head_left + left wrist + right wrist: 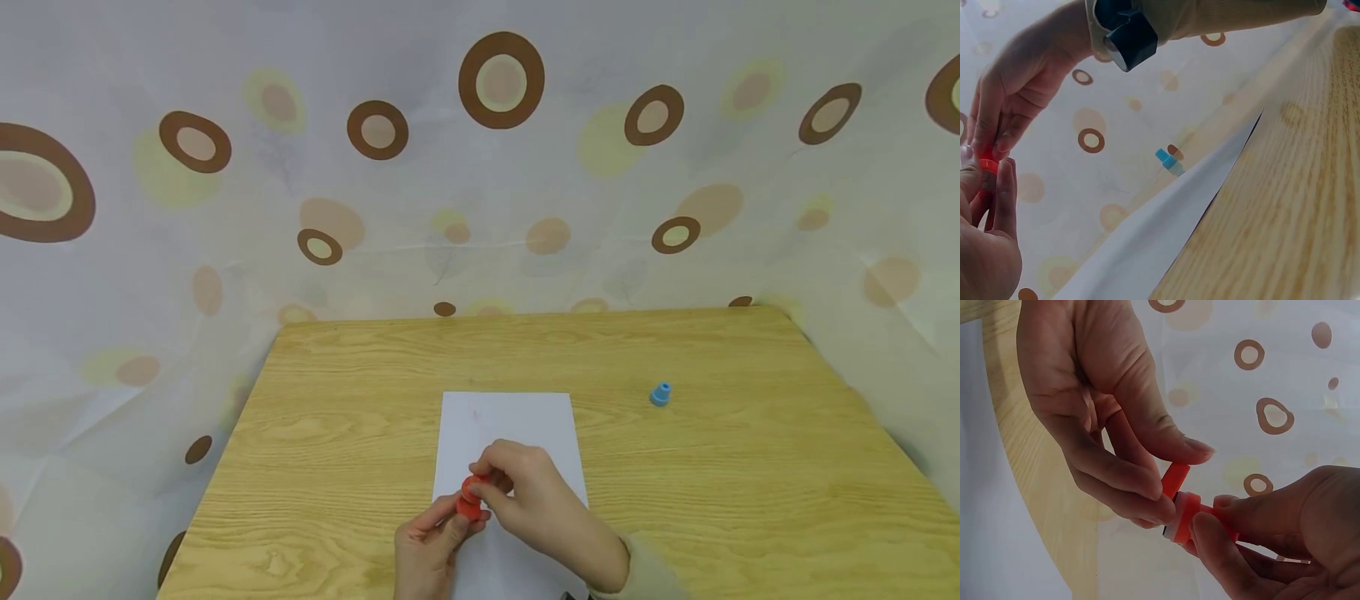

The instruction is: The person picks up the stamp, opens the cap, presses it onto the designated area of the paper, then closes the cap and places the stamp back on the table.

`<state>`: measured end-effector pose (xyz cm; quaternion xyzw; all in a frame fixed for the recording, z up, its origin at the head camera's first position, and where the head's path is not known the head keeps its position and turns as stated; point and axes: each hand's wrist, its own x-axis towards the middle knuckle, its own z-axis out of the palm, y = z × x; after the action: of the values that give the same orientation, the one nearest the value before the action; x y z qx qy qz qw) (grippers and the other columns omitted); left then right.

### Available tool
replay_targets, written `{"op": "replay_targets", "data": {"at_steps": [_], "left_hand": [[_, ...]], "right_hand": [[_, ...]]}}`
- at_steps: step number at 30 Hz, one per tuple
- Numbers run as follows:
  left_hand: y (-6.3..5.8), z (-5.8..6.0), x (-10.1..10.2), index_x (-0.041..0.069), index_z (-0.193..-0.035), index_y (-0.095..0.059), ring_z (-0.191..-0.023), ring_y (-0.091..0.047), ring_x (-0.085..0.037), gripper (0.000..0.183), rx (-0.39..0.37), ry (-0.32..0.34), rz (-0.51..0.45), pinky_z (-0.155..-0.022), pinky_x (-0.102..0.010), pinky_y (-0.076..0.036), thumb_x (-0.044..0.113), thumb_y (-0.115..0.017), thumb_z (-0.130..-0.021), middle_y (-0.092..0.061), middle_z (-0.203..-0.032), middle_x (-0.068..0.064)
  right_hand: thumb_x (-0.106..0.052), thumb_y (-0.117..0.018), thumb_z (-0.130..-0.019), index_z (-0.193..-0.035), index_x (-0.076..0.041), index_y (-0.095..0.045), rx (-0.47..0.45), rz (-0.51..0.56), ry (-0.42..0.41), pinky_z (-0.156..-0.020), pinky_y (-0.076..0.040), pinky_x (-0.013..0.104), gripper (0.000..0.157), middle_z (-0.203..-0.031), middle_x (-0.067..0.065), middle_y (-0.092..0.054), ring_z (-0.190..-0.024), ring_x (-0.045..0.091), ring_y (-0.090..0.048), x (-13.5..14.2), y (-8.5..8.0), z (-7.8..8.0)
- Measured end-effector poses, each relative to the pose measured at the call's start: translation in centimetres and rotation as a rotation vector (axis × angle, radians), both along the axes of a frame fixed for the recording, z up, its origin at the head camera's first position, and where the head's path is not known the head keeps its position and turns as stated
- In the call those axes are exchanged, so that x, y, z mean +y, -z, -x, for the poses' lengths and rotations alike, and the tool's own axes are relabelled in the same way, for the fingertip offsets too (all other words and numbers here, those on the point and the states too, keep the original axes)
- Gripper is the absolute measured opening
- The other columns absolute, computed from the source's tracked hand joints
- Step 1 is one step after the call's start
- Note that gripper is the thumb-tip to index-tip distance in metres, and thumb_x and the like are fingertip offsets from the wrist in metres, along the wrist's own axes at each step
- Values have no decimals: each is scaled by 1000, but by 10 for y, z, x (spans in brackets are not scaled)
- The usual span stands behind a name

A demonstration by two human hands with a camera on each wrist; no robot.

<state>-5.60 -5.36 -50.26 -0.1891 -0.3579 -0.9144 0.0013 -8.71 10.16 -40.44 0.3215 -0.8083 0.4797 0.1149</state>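
Note:
My left hand (427,552) and right hand (538,504) meet above the white paper (510,423). My right thumb and fingers pinch the body of what looks like a small red stamp (1187,517); its whitish end has a dark edge. In the right wrist view a red cap-like piece (1176,479) lies at an angle against that end, held between my left thumb and fingers. The two red pieces seem to touch, though fingers partly hide the contact. In the left wrist view only a red rim (989,165) shows between the hands.
A small blue piece of similar shape (660,395) stands on the wooden table (360,417), right of the paper. A faint reddish mark lies near the paper's far end. Patterned cloth (405,200) rises behind and on both sides of the table.

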Motion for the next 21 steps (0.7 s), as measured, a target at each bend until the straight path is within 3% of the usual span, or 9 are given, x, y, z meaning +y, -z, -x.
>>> {"op": "replay_targets", "data": {"at_steps": [12,21], "left_hand": [[-1,-3,0,10,-112,-76,-95,-71,-18,29,-150,-80,37,-82,-29,-58,-7,-61,-93,-72,-109,-6],[-4,-3,-1,7,-114,-74,-97,-70,-17,31,-107,-69,44,-82,-29,-58,-9,-60,-93,-71,-112,-8]], "right_hand": [[8,-78,-78,-85,-4,-65,-5,27,-24,-56,-52,15,19,-78,0,-65,-66,0,-57,-1,2,-4],[7,-74,-84,-87,-5,-68,-125,39,-64,-56,-54,20,14,-83,2,-69,-68,2,-60,-1,-3,-8]]}}
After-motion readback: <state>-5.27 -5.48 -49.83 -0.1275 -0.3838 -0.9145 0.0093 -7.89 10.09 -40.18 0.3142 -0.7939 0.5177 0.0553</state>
